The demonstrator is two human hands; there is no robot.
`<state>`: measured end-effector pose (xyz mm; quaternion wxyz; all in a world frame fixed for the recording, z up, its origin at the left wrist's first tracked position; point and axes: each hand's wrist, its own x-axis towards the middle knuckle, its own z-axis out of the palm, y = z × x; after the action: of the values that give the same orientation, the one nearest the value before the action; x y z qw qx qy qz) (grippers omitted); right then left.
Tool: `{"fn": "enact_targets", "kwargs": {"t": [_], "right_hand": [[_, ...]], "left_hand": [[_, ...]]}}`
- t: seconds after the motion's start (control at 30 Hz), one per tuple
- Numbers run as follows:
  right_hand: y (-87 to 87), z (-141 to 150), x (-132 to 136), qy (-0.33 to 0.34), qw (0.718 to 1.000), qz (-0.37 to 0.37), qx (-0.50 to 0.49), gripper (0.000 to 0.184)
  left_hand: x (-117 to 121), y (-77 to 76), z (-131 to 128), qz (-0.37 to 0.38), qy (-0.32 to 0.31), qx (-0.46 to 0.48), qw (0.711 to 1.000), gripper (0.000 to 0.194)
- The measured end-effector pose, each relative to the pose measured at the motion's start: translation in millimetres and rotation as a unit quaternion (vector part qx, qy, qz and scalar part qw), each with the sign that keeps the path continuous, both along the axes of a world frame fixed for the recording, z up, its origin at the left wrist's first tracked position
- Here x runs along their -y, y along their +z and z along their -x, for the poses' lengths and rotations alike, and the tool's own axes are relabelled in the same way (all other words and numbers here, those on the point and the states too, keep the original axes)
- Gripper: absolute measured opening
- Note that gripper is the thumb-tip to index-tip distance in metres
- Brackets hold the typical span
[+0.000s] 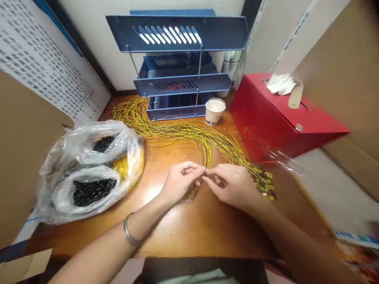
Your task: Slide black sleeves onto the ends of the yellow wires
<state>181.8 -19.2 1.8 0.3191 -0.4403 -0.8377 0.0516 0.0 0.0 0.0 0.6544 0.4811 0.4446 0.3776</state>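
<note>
1. Two bare hands meet near the middle of the tabletop (183, 236), fingertips almost touching, in front of yellow-and-black wires (189, 132).
2. Left hand (179, 181): its forearm slants up from the lower left, a metal bracelet (128, 230) at the wrist; thumb and index finger pinch thin wire.
3. Right hand (233, 183): its forearm reaches in from the lower right, knuckles up, fingers bent, also pinching at the wire; the exact piece is too small to make out.
4. The wires curve from beside a blue rack (182, 85) to the hands, with another branch ending in small coils (263, 183) beyond the right hand.
5. Left, a clear plastic bag (47, 181) holds black pieces (94, 192); a paper cup (214, 113) stands by the rack, near a red box (263, 118).
</note>
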Motion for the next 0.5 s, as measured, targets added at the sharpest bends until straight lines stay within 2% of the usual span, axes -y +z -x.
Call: {"fn": "enact_targets", "kwargs": {"t": [0.2,0.5], "right_hand": [[2.3,-4,-4,0.029,1.0,-0.004,0.006,0.014],[10.2,-7,-5,0.031,0.999,0.024,0.029,0.019]], "left_hand": [[3,4.9,-1,0.01,0.02,-0.008,1.0,0.025],[3,1.9,2,-0.019,0.039,-0.009,0.999,0.022]]}}
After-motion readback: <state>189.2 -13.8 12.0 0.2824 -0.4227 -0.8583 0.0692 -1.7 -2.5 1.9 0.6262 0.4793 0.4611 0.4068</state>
